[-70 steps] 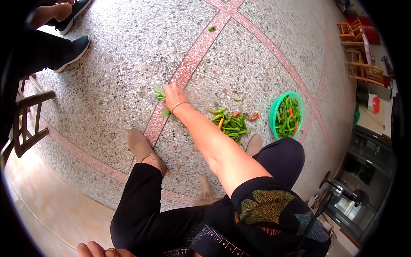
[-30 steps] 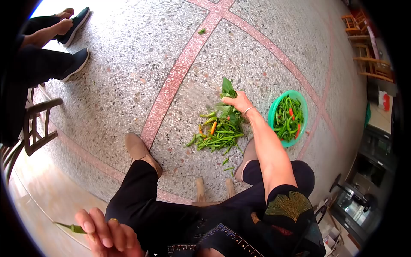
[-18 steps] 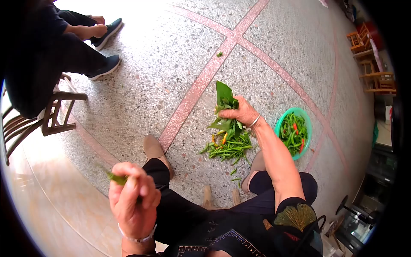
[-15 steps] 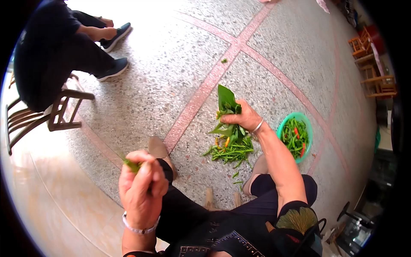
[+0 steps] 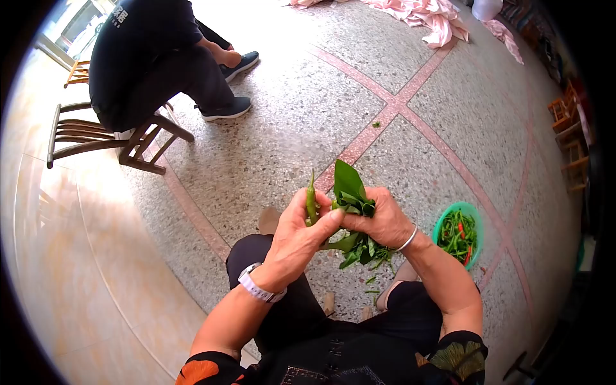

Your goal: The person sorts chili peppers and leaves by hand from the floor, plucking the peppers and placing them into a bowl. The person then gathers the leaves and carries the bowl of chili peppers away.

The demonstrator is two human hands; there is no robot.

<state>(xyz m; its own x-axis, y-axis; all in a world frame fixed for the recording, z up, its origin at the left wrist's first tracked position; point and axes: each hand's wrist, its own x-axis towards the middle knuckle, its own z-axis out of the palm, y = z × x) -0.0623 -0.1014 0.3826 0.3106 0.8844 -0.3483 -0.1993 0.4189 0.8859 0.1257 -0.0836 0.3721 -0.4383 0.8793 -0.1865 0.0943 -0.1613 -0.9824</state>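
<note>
My left hand point(image 5: 298, 234) is closed around a green chili pepper point(image 5: 311, 200) that points upward, and its thumb and fingertips meet the leaves at my other hand. A bunch of broad green leaves point(image 5: 350, 187) is gripped in my right hand point(image 5: 384, 218), with more leaves hanging below the fist. Both hands are close together above my lap. Under them, the pile of green peppers point(image 5: 384, 255) on the floor is mostly hidden. To the right stands a green plastic basket point(image 5: 437, 232) holding green and a few red peppers point(image 5: 457, 236).
A person in dark clothes point(image 5: 154, 61) sits on a wooden chair point(image 5: 86, 131) at the upper left. Pink cloth point(image 5: 427, 16) lies on the floor at the top. Small wooden chairs point(image 5: 574, 163) stand at the right edge. A green scrap point(image 5: 376, 124) lies on the speckled floor.
My left hand has come up and right with the pepper, meeting my right hand, which still grips the leaves. The view has tilted up, showing pink cloth and more of the seated person.
</note>
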